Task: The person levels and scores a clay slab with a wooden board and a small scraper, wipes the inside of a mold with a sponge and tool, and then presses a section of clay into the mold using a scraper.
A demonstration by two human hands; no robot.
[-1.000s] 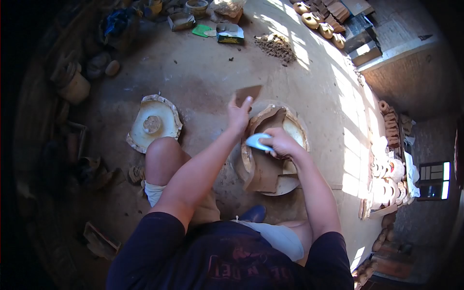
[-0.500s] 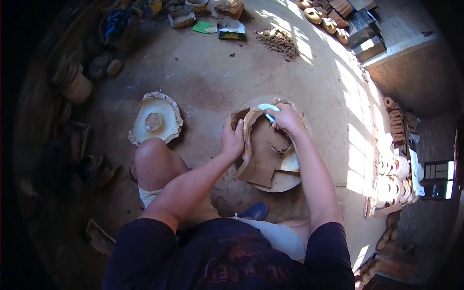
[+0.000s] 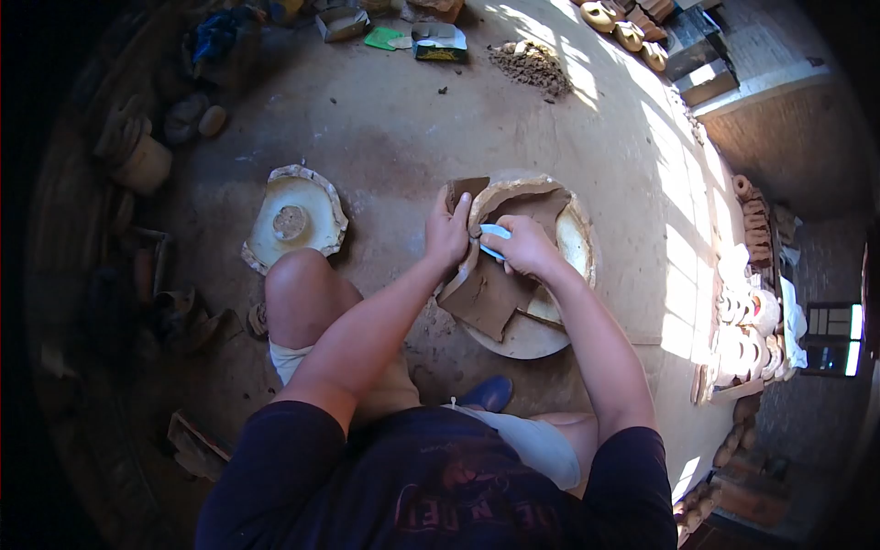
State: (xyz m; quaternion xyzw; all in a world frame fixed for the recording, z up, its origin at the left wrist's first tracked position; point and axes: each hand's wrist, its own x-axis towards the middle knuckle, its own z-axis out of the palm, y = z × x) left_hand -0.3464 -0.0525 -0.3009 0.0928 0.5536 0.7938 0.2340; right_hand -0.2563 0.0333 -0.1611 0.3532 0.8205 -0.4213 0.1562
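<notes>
A round plaster mould [image 3: 584, 240] with a rough, chipped rim sits on the floor before me, lined with brown clay sheet [image 3: 486, 301]. One piece of the clay hangs over the near left side, and another lies against the far inner wall. My left hand [image 3: 447, 231] grips a clay flap [image 3: 469, 188] at the mould's left outer side, thumb uppermost. Inside the left rim, my right hand [image 3: 524, 247] holds a light blue scraper [image 3: 494, 240] against the clay close to my left thumb. The fingertips under the scraper are hidden.
To the left lies another plaster mould piece [image 3: 316, 213] with a round knob. A clay crumb heap [image 3: 532, 69], a small box [image 3: 438, 42] and a green sheet [image 3: 381, 38] are at the back. Shaped clay pieces [image 3: 747, 321] line the right side.
My right hand has drawn the scraper from the mould's far rim leftward and nearer, beside my left hand. More clay now shows folded against the far inner wall.
</notes>
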